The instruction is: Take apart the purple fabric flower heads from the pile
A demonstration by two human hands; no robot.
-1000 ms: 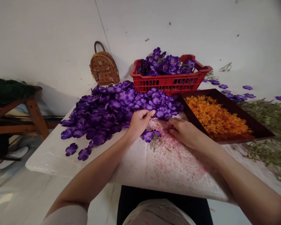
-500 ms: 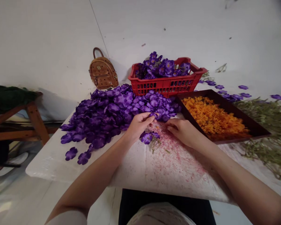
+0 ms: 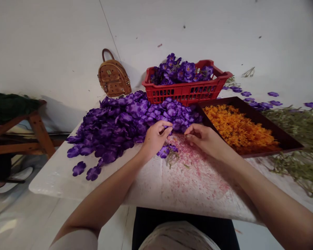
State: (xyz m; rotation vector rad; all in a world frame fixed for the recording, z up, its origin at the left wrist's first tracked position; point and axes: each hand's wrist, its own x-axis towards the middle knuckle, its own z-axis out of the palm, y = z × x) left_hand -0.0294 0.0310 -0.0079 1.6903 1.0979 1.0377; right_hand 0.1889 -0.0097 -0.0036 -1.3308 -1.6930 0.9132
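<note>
My left hand point(image 3: 156, 137) is at the right front of a heap of purple fabric petals point(image 3: 120, 118). Its thumb and forefinger come together in a pinch, and whatever they hold is too small to name. Opposite it, my right hand point(image 3: 202, 136) is also pinched, its fingertips turned toward the left; I cannot make out anything between them. Just below my left fingertips lies a small bunch of finished purple flowers point(image 3: 163, 152) with thin green stems. Pink and red scraps point(image 3: 198, 177) are strewn over the white tabletop under both hands.
Behind the heap stands a red plastic crate point(image 3: 182, 93) of purple flowers. A dark tray point(image 3: 289, 147) of orange flower centres point(image 3: 240, 126) sits right of my right hand. Green stems point(image 3: 299, 149) lie farther right. A brown backpack point(image 3: 114, 78) leans against the wall.
The purple flower piece between my left fingers no longer shows there. My right hand has lifted slightly, its fingers now pinched more visibly. The view has shifted a little.
</note>
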